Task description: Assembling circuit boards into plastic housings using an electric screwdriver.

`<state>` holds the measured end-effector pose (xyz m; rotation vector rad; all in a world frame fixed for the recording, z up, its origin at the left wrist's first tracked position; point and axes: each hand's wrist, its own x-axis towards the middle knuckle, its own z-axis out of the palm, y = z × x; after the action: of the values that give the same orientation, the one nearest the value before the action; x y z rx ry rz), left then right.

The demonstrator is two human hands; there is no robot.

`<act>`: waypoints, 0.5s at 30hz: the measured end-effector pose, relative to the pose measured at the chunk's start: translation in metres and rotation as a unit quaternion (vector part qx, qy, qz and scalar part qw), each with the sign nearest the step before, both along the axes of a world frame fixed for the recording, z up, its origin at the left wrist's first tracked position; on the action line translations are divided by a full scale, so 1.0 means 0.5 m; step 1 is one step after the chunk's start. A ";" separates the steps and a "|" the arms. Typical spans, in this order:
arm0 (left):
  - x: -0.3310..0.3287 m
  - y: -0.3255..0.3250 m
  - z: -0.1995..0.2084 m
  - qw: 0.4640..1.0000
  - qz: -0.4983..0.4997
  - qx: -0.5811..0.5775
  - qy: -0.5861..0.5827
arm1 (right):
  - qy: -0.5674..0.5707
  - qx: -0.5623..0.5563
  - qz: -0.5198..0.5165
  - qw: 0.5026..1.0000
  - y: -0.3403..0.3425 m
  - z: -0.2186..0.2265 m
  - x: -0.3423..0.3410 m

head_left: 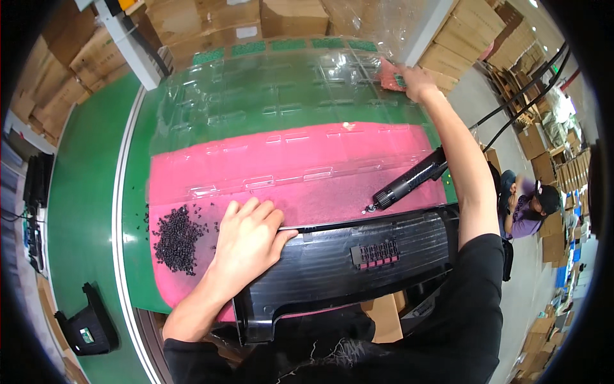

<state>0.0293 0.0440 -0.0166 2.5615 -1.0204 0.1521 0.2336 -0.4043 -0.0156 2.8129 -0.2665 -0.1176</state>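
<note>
A long black plastic panel (313, 259) with a slotted patch lies tilted at the bench's near edge, in front of my body. My left hand (248, 240) is closed over its far edge, near the left end. At the far right, my right hand (419, 84) reaches over a clear plastic tray (275, 96). Its fingertips pinch a small green circuit board (400, 80) beside a crumpled pink wrap (389, 75). A black electric screwdriver (409, 180) lies behind the panel, a few silvery screws at its tip. A heap of small black parts (179, 240) sits left of my left hand.
Beneath the tray spreads a pink mat (217, 166) on the green bench (96, 192). Several green boards (288, 45) line the tray's far edge. Another black plastic part (88, 326) lies at lower left. Cardboard boxes (211, 22) stand behind. At right sits another person (531, 208).
</note>
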 end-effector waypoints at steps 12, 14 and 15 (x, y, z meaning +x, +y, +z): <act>-0.004 0.009 0.037 0.988 0.008 -0.126 0.086 | -0.236 0.611 0.230 0.720 0.287 0.171 -0.292; -0.025 -0.015 0.072 0.980 0.024 -0.182 0.070 | -0.189 0.678 0.249 0.666 0.387 0.183 -0.398; -0.035 -0.033 0.088 0.977 -0.013 -0.206 0.050 | -0.152 0.703 0.251 0.648 0.412 0.188 -0.451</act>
<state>0.0120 0.0273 0.0276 2.1570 -0.8769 0.2018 0.0081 -0.1982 0.0786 4.2525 1.0461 0.5265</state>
